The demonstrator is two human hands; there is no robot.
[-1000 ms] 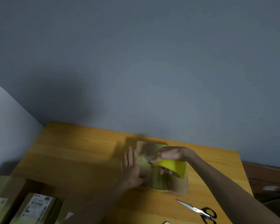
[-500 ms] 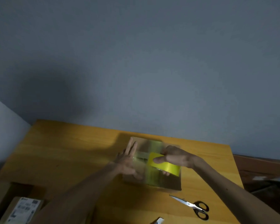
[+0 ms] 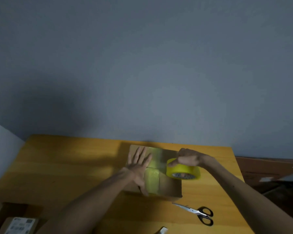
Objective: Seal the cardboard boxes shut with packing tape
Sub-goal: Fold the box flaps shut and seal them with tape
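Note:
A brown cardboard box (image 3: 171, 187) lies on the wooden table (image 3: 71, 166), with strips of shiny yellowish tape (image 3: 152, 181) crossing on its top. My left hand (image 3: 139, 168) lies flat with spread fingers on the left part of the box top, pressing on the tape. At the box's right edge my right hand (image 3: 188, 158) grips a yellow roll of packing tape (image 3: 183, 170), and a stretch of tape runs from the roll leftward over the box top.
Black-handled scissors (image 3: 198, 213) lie on the table just in front of the box's right corner. A white scrap (image 3: 162, 230) shows at the bottom edge. Another cardboard box with a printed label (image 3: 19, 225) sits at the lower left. A grey wall stands behind the table.
My right hand has pulled the tape roll rightward from the middle of the box top to its right edge, drawing tape across. My left hand stays flat on the box.

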